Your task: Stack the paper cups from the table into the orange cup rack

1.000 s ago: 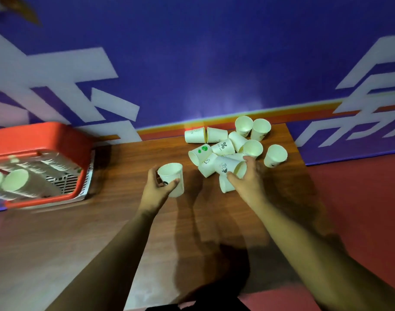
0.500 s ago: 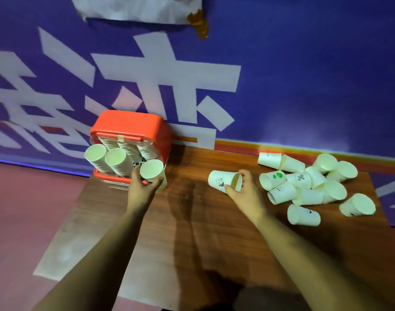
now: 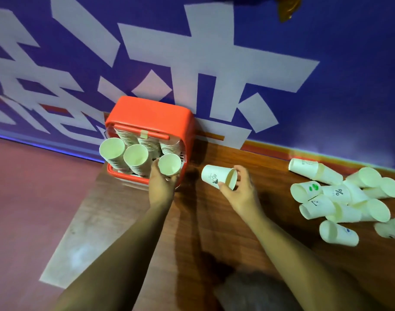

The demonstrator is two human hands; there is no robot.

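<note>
The orange cup rack (image 3: pixel 147 117) stands at the table's far left corner against the wall, holding three stacks of white paper cups that lean toward me. My left hand (image 3: pixel 160 185) grips a paper cup (image 3: pixel 169 164) at the mouth end of the right-hand stack. My right hand (image 3: pixel 239 189) holds another cup (image 3: pixel 214 176) on its side above the table, its base pointing left toward the rack and a small dark print on its wall. A pile of loose cups (image 3: pixel 340 198) lies tumbled at the right.
The wooden table (image 3: pixel 214 232) runs along a blue wall with large white characters. Its left edge falls off to a reddish floor (image 3: pixel 34 209). A dark shadow of my head lies on the near table edge.
My left hand carried its cup from the table middle to the rack's right stack. My right hand lifted a printed cup out of the pile and brought it left. The view swung left.
</note>
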